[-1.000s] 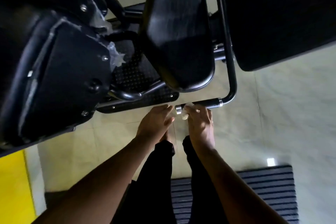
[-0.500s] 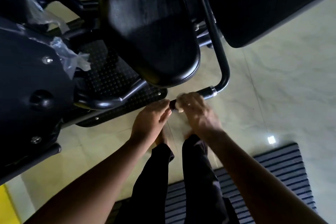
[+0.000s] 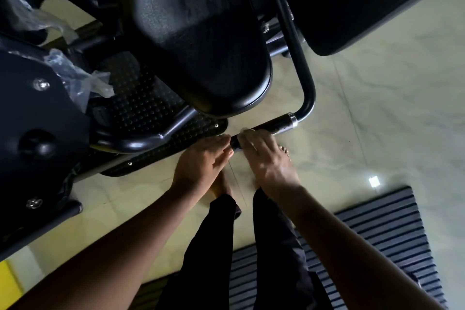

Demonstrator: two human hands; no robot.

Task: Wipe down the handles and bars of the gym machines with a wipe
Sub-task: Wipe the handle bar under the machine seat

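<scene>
A black handle grip point(image 3: 274, 124) with a silver collar ends a bent black bar point(image 3: 305, 88) beside the machine's padded seat point(image 3: 201, 40). My right hand point(image 3: 266, 156) is curled over the near end of the grip, pressing a white wipe point(image 3: 245, 131) against it; only a corner of the wipe shows above my fingers. My left hand point(image 3: 203, 163) lies just left of the handle's tip, fingers straight and together, their tips touching or nearly touching the end of the grip. It holds nothing.
A studded black footplate point(image 3: 141, 108) and curved frame tube point(image 3: 141, 142) lie left of the handle. A large black shroud point(image 3: 37, 118) with crumpled clear plastic fills the left. A second black pad point(image 3: 364, 0) hangs top right. A ribbed dark mat point(image 3: 377, 229) lies on the pale tiled floor.
My right hand has stayed wrapped on the handle's near end with the wipe, sliding slightly along the grip. The view has shifted, and my left hand remains at the handle's tip.
</scene>
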